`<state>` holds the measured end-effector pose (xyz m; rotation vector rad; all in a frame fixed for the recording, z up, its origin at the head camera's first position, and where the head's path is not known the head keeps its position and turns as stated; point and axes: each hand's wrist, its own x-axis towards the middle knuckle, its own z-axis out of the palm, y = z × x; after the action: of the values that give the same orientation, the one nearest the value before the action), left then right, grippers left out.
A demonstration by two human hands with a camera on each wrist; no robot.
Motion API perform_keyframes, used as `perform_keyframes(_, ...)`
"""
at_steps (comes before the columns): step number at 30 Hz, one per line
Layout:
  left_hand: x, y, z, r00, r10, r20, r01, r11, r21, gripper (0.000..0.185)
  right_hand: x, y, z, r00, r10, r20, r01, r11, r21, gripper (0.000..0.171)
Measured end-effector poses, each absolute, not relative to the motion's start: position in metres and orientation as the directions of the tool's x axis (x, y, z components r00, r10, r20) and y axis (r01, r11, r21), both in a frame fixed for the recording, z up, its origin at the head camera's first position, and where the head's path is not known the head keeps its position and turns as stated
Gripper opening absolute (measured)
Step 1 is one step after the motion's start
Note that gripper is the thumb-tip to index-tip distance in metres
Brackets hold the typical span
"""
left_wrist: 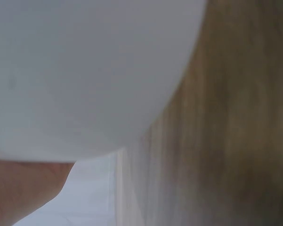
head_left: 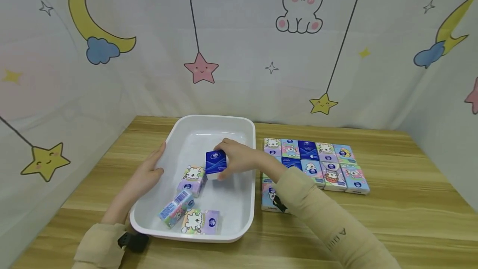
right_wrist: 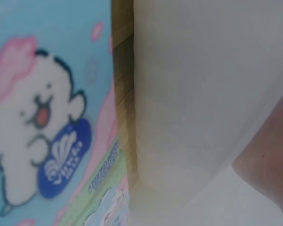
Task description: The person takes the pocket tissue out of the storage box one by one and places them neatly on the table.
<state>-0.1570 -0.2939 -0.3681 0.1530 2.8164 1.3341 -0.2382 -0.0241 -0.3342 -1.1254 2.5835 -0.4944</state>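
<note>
A blue tissue pack [head_left: 215,163] is held by my right hand [head_left: 239,159] above the floor of a white plastic tub [head_left: 242,202]. Thumb and fingers grip it from the right side. My left hand [head_left: 146,175] grips the tub's left rim, the thumb inside and part of the fingers hidden by the wall. Inside the tub lie a purple-and-orange tissue pack [head_left: 192,179], a blue-and-pink pack tilted on its side [head_left: 177,209], and another purple pack [head_left: 201,222] near the front wall. The left wrist view shows mainly the tub's outer wall [left_wrist: 84,70].
Right of the tub, several tissue packs [head_left: 330,173] lie in rows on the wooden table [head_left: 403,202], partly behind my right sleeve [head_left: 317,202]. One pack [right_wrist: 52,122] fills the left of the right wrist view. A patterned white curtain [head_left: 239,45] hangs behind the table.
</note>
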Motion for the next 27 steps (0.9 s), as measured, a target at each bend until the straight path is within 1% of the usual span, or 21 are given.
perform_keyframes(4,-0.157,-0.295,-0.368,-0.995,0.096,0.021,0.078,0.634,0.769,0.075,-0.233,-0.019,-0.331,-0.656,-0.748,-0.101,-0.648,0.626,-0.433,0.082)
perform_keyframes(10,-0.158,-0.296,-0.369,-0.995,0.101,0.018,0.077,0.625,0.777,0.074,-0.223,-0.013,-0.327,-0.658,-0.75,-0.075,-0.656,0.619,-0.432,0.084)
perform_keyframes(18,-0.158,-0.295,-0.37,-0.995,0.101,0.011,0.071,0.624,0.778,0.074,-0.213,-0.001,-0.329,-0.644,-0.763,-0.048,-0.664,0.589,-0.46,0.078)
perform_keyframes(27,-0.158,-0.295,-0.369,-0.994,0.105,0.0,0.064,0.609,0.79,0.074,-0.201,0.012,-0.33,-0.682,-0.732,-0.004,-0.625,0.586,-0.516,0.08)
